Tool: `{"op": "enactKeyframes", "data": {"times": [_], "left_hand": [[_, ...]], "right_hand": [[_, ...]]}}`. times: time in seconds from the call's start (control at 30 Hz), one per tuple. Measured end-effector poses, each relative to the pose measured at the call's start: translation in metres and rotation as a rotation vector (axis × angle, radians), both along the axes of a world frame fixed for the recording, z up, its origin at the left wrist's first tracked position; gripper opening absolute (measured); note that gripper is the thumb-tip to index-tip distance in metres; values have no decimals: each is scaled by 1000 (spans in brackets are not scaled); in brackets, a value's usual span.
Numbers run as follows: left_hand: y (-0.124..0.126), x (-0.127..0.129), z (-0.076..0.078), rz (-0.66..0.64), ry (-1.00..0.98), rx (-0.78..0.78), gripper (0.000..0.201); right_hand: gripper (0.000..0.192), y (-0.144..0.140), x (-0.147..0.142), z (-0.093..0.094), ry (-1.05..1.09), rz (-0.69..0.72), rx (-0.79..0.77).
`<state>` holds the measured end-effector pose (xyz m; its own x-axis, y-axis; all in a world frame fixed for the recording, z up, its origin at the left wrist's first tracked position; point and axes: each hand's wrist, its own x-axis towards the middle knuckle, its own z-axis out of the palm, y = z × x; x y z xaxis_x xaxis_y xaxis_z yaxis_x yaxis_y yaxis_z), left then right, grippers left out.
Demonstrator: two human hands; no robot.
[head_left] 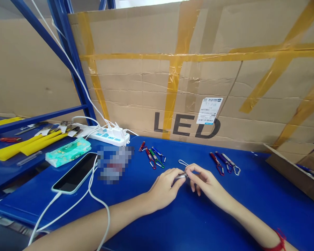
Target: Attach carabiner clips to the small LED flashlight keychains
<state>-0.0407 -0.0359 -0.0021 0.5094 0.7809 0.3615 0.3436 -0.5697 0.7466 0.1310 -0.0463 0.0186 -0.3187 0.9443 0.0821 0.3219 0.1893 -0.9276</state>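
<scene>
Mid-frame, gripping one small silver keychain torch (181, 176) between left hand (164, 188) and right hand (202, 181), fingers pinched closed on its ends; likely twisting next, needing firm counter-grip.

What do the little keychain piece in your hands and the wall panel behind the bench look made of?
The silver keychain piece, pinched between left hand and right hand, looks like metal: grey, with a bright glint, and a thin wire-like clip beyond it. The back panel is plainly corrugated cardboard: matte brown, creased, patched with yellowish tape.
</scene>
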Motion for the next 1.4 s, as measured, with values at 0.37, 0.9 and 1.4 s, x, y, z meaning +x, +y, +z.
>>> {"op": "enactKeyframes", "data": {"times": [0.37,0.9,1.4], "left_hand": [[-2,0,3,64,14,-40,12],[1,2,4,111,-15,18,22],[0,3,8,150,44,6,26]], "right_hand": [[43,-1,-1,2,-109,-27,-31],[40,3,2,5,-63,-101,174],[43,4,6,1,-108,-225,88]]}}
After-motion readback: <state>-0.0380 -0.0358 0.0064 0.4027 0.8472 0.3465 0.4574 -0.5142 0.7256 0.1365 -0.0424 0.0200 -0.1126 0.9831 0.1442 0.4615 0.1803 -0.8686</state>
